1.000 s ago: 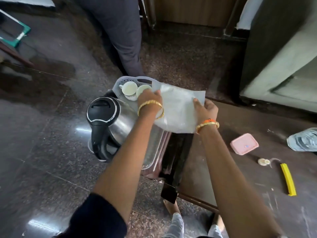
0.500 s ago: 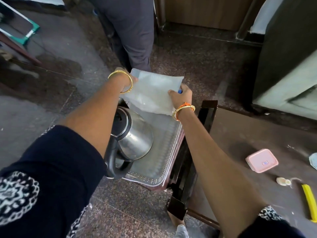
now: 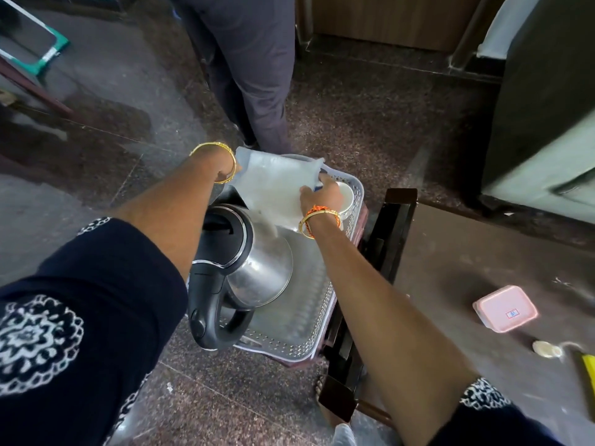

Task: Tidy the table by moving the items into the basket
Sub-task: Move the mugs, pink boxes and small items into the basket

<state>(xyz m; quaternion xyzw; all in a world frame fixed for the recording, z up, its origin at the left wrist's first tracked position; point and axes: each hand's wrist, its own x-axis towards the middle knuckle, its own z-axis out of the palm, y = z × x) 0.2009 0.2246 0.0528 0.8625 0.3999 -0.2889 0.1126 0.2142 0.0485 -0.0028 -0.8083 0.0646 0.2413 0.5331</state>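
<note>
Both my hands hold a white plastic packet (image 3: 270,185) over the far end of the grey perforated basket (image 3: 309,329). My left hand (image 3: 225,170) grips its left edge and is mostly hidden behind the packet. My right hand (image 3: 322,196) grips its right edge. A steel kettle (image 3: 254,268) with a black lid and handle stands in the basket's near left. A white cup (image 3: 346,196) sits in the far right corner, partly hidden by my right hand.
The brown table (image 3: 483,268) lies to the right with a pink lidded box (image 3: 504,309), a small round cap (image 3: 545,349) and a yellow strip (image 3: 589,371). A person's legs (image 3: 251,75) stand just beyond the basket. A dark block (image 3: 391,239) stands between basket and table.
My hands have carried the packet from above the kettle toward the far end of the basket and lowered it. The view has tilted down and moved closer.
</note>
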